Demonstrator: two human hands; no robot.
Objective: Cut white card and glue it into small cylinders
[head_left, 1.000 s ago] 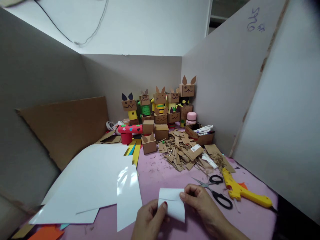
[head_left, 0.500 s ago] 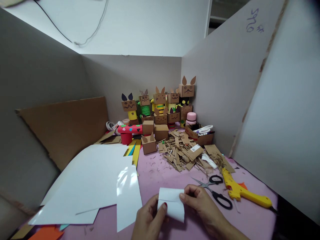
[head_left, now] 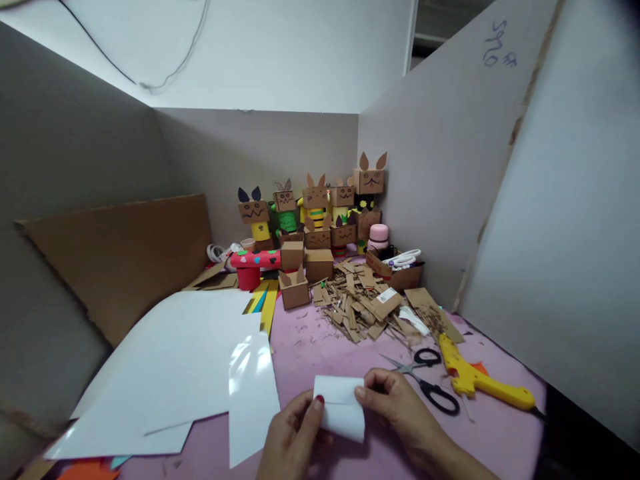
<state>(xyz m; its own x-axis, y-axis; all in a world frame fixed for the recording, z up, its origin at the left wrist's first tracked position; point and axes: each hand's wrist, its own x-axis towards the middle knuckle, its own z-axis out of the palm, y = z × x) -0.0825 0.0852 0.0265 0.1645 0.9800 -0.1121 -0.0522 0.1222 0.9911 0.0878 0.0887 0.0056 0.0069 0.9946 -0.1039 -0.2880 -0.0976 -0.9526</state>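
Observation:
A small piece of white paper [head_left: 343,421], curled over with one edge lapping across its front, is held low over the pink table. My left hand [head_left: 296,430] grips its left side, the thumb with a red nail pressed near the top left. At the upper right corner, my right hand [head_left: 400,407] pinches the paper between thumb and fingers. Black-handled scissors [head_left: 425,380] lie just beyond my right hand, blades partly apart. Large white paper sheets [head_left: 175,373] spread to the left of my hands.
A yellow glue gun [head_left: 485,383] lies at the right. Cardboard scraps [head_left: 355,300] are heaped mid-table. Behind them stand several cardboard animal figures [head_left: 316,200], small boxes [head_left: 294,290] and a red decorated tube [head_left: 257,259]. Grey partitions [head_left: 420,173] enclose the table; cardboard [head_left: 120,260] leans left.
My left thumb has shifted up and left on the paper, towards its top edge. Both hands keep hold of it. The whole view has moved slightly.

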